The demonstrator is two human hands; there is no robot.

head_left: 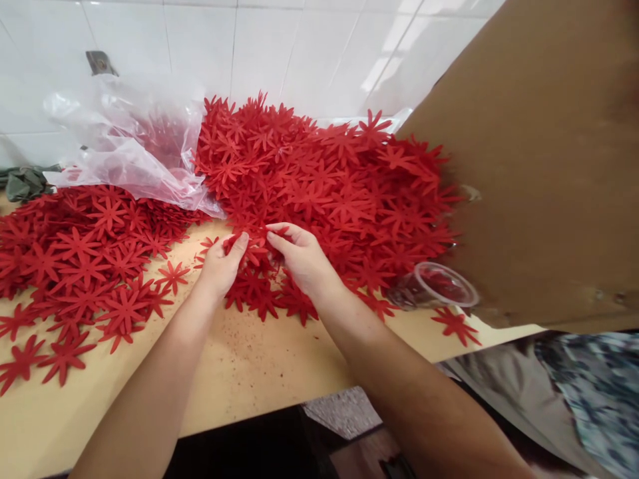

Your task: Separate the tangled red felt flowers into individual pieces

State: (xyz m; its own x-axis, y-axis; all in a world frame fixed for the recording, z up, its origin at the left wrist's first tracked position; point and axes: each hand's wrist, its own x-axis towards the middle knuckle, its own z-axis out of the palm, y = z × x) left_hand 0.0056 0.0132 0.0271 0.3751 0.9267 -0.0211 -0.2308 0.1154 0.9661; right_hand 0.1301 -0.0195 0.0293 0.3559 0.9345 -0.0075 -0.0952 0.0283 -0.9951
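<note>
A thin, matte red cutout (230, 245) is pinched between the thumb and fingers of the left hand (223, 264), low in front of the larger pile. A red petal tip (283, 231) is gripped between the thumb and forefinger of the right hand (301, 256), just beside; whether both belong to one piece cannot be told.

Behind the hands, the larger pile (319, 179) is formed of flat, flower-shaped pieces with narrow, round-ended petals, heaped at many angles. A lower, spread-out pile (94, 256) of the same shapes is seen to the left, with loose pieces scattered at its near edge. Between and behind the piles, a crinkled, translucent plastic bag (144, 156) is slumped, with red showing through it.

A clear, round-rimmed plastic cup (446, 285) is tipped on its side at the right, near a tall, smooth brown cardboard panel (544, 173). The pale yellow bench (279, 372) is dusted with fine reddish crumbs (247, 346). Glossy white tiles (200, 40) are seen behind, and crumpled dark green material (30, 183) is placed at the far left.
</note>
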